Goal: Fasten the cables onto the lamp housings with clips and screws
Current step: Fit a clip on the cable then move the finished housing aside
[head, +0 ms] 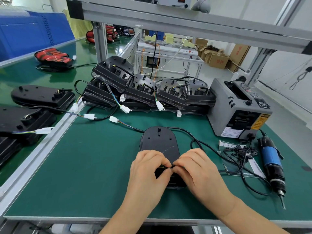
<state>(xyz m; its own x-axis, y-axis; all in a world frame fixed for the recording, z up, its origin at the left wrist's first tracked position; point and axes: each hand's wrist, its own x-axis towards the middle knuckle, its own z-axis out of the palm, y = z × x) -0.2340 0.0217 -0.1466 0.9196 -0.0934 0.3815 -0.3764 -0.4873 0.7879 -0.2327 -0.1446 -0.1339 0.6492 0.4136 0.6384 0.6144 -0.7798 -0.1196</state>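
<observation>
A black oval lamp housing [159,142] lies back-up on the green mat in front of me. Its black cable [189,134] loops off to the right and ends in a white connector [113,119] at the left. My left hand [148,173] and my right hand [197,169] meet over the housing's near end, fingertips pinching the cable and a small black piece between them; my fingers hide the piece itself. A pile of small black clips [243,152] lies on a plastic bag to the right. The blue electric screwdriver [271,164] rests beside it, untouched.
Several stacked lamp housings [145,92] with trailing cables and white plugs line the back of the mat. A grey tape dispenser [239,108] stands at the back right. More housings [42,97] lie on the left bench. An aluminium frame rail [185,19] runs overhead.
</observation>
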